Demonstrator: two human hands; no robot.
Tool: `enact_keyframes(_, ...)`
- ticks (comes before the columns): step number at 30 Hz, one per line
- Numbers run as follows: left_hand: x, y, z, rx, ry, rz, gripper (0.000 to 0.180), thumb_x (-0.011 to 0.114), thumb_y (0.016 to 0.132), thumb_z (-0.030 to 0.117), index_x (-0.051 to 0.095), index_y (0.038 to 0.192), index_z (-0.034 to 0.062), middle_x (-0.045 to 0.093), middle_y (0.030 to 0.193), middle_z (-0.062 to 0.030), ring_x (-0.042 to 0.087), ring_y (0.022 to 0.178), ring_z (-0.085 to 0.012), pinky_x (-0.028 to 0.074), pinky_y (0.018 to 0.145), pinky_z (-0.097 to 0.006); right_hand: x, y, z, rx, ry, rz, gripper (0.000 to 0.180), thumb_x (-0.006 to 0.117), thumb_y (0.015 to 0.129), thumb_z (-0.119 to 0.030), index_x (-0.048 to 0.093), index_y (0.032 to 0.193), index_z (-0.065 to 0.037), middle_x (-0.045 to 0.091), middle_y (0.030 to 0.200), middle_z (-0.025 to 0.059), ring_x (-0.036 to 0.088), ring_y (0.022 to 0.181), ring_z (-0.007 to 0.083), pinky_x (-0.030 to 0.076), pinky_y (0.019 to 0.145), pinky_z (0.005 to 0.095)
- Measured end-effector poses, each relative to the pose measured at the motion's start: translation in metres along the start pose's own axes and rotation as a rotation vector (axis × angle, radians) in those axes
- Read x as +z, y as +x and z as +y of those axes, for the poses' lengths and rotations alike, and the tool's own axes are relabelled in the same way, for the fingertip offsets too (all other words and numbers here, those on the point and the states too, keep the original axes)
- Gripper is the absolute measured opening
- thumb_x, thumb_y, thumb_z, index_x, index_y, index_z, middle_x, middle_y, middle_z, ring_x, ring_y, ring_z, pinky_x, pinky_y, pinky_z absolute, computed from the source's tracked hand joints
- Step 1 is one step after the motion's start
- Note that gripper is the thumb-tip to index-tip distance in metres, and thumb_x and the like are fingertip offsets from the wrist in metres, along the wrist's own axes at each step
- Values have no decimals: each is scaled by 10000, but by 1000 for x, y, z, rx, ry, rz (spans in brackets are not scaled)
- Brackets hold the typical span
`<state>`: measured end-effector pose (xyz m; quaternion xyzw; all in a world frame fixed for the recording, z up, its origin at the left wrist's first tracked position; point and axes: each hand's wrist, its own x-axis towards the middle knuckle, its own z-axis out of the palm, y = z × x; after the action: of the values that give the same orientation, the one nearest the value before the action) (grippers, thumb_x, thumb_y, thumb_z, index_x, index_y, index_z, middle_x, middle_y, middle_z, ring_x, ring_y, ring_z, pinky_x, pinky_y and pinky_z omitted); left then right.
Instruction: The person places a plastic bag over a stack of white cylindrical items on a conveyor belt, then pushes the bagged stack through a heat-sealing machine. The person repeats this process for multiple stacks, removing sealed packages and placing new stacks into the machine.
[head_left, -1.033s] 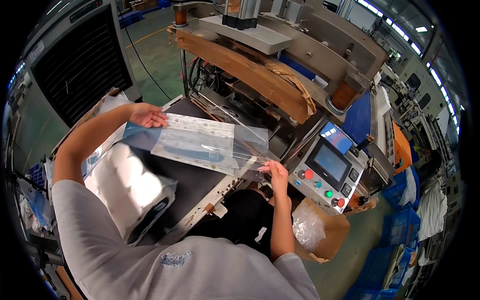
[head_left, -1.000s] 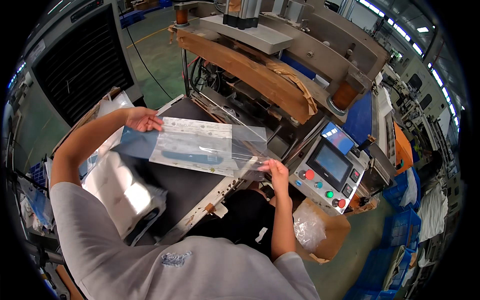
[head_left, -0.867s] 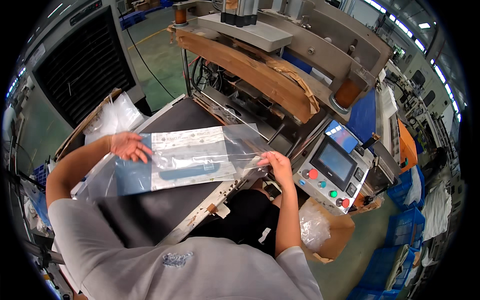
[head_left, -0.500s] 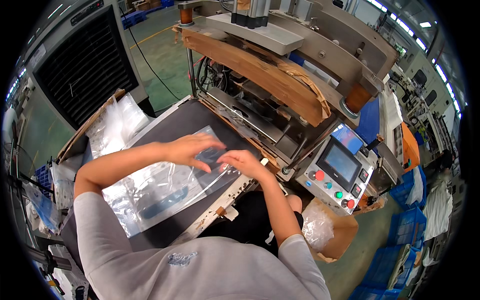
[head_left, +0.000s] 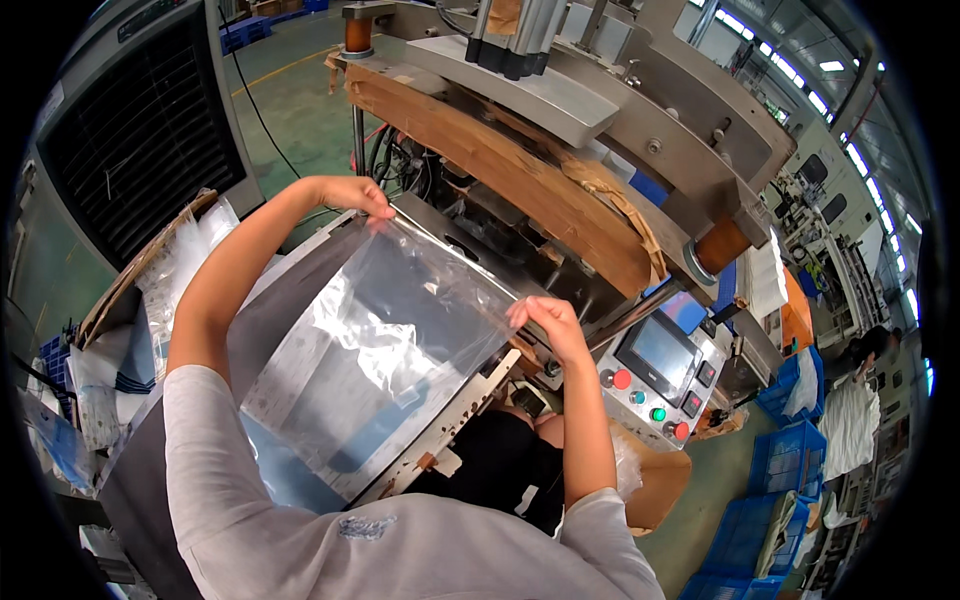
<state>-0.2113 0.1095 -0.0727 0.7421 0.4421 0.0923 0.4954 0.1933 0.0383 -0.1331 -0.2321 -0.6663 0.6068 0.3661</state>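
Note:
A clear plastic bag (head_left: 400, 300) is stretched between my hands over a dark work surface (head_left: 265, 320). My left hand (head_left: 352, 194) pinches its far left corner beside the machine's slot. The far right corner is gripped by the fingers of my right hand (head_left: 548, 322), close to the light rail (head_left: 445, 425) along the surface's edge. White glare covers part of the film. A blue patch (head_left: 375, 435) shows in the bag's nearer half, and more bluish film (head_left: 290, 470) lies by my left upper arm.
Beyond the bag stands a press with a wooden beam (head_left: 500, 165). A control panel (head_left: 660, 365) with coloured buttons is at its right. Plastic film and cardboard (head_left: 165, 270) are piled on the left. A cardboard box (head_left: 655, 485) and blue crates (head_left: 785, 460) stand on the right.
My hands were close together over the film near the rail. They have moved apart, the left one up and away, and the bag is now held taut between them.

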Motion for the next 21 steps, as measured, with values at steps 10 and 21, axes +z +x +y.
enact_keyframes(10, -80, 135, -14, 212, 831, 458, 284, 552, 876, 324, 631, 1006, 85, 613, 1058, -81, 533, 1025, -210, 394, 910, -355, -74, 119, 96, -352, -258, 1003, 241, 519, 910, -251, 573, 885, -18, 590, 822, 90, 540, 810, 198, 397, 793, 322)
enact_keyframes(21, -62, 183, -28, 317, 929, 984, 309, 515, 874, 232, 542, 1135, 70, 535, 1179, -129, 492, 1094, -257, 376, 946, -374, -68, 93, 70, -335, -853, 1024, 266, 532, 893, -222, 562, 1063, -19, 611, 994, 151, 562, 952, 300, 413, 856, 382)
